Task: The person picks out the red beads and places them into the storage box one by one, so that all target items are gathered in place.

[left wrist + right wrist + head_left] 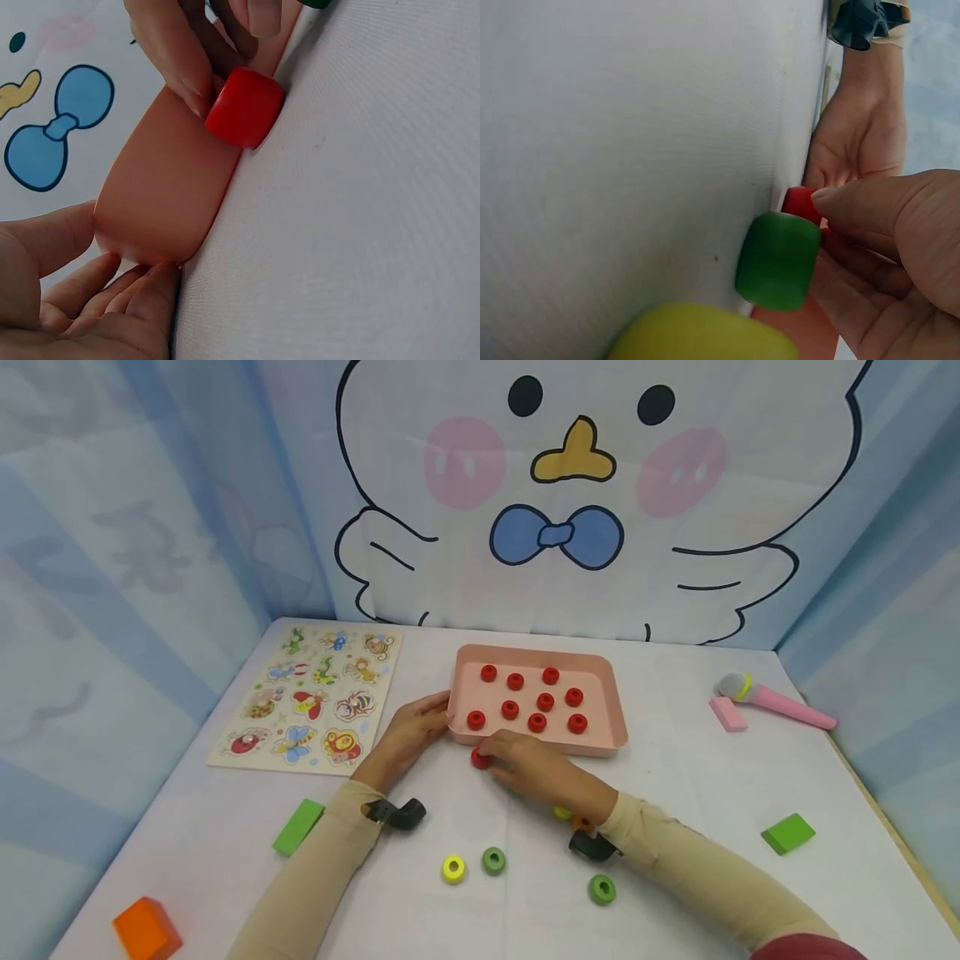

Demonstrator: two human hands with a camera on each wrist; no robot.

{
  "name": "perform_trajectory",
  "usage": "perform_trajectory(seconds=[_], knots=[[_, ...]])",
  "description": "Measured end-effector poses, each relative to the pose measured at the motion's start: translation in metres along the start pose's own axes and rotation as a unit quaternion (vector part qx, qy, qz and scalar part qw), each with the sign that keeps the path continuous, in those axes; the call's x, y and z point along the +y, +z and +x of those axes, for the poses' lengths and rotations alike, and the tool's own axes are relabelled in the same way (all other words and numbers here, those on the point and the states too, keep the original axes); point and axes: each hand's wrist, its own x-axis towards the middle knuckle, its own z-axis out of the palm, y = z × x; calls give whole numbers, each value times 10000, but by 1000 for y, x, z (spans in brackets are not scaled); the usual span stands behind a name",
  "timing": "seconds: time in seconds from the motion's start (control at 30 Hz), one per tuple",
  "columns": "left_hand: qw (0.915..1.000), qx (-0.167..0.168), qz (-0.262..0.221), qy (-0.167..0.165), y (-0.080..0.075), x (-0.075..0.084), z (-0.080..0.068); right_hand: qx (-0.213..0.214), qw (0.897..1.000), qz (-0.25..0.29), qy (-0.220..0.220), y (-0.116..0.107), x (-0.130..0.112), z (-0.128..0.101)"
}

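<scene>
A pink tray [540, 747] lies on the white table, with several red ring beads [545, 702] spread over its floor. My left hand [411, 731] is at the tray's left end, its fingertips touching the outer wall near the front corner. In front of the tray, my right hand [536, 768] pinches another red ring bead [246, 109] between thumb and fingers, close to the tray's front wall. Near that hand, a green ring bead [778, 261] and a yellow one [705, 337] show large in the right wrist view.
Loose yellow [453, 869] and green [493, 860] ring beads lie nearer the body. At left are an insect picture board [307, 702], a green block [298, 827] and an orange block [147, 929]. A toy microphone [783, 702], pink block [727, 714] and green block [788, 833] lie right.
</scene>
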Motion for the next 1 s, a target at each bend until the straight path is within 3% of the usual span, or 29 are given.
perform_trajectory(seconds=[0.57,0.83,1.0], knots=[[9999,-54,-107,70,-1,-1,1,378,9990,-203,-132,8,-5,10],[9999,-22,-79,69,1,-1,1,500,9982,323,-18,2,-2,2],[10000,61,-26,-6,0,0,1,774,9938,753,-283,-16,1,-1]])
